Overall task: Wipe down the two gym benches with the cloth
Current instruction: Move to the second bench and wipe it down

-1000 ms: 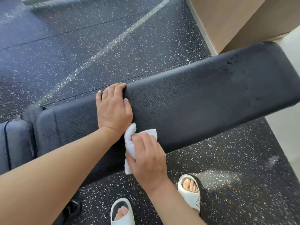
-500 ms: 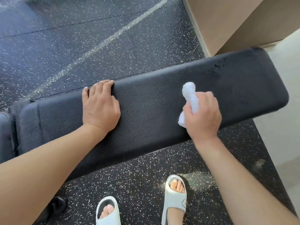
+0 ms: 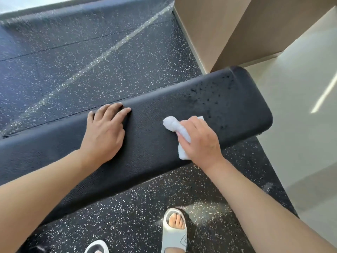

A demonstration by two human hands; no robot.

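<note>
Floor [image 3: 76, 57]: dark rubber matting flecked with white, crossed by a pale diagonal stripe and thin seams; it runs beneath and on both sides of the bench.

Bench [image 3: 149, 128]: one long black padded slab with a grained, leather-like cover and rounded corners. Its long axis runs from lower left to upper right, and the free end points toward the upper right, stopping beside the wall corner. Dark wet-looking droplets speckle the pad near that end.

Wall corner [image 3: 218, 30]: tan panelling standing just beyond the bench's far end, with pale smooth flooring [image 3: 295, 114] to its right.

Left hand [image 3: 104, 133]: palm down on the middle of the pad, fingers straight and slightly spread, fingertips reaching the far edge; it holds nothing.

Right hand [image 3: 199, 141]: on the pad toward the speckled end, near the front edge, fingers curled round the cloth and pressing it against the cover.

Cloth [image 3: 173, 125]: white, bunched into a crumpled roll lying on the pad. One rounded end sticks out to the upper left of the fist, a flat tail shows below it at the front edge, and a corner shows above the knuckles. Its long axis runs roughly across the bench.

Sandals [image 3: 175, 232]: light grey, open-toed, on the matting at the near side of the bench.
</note>
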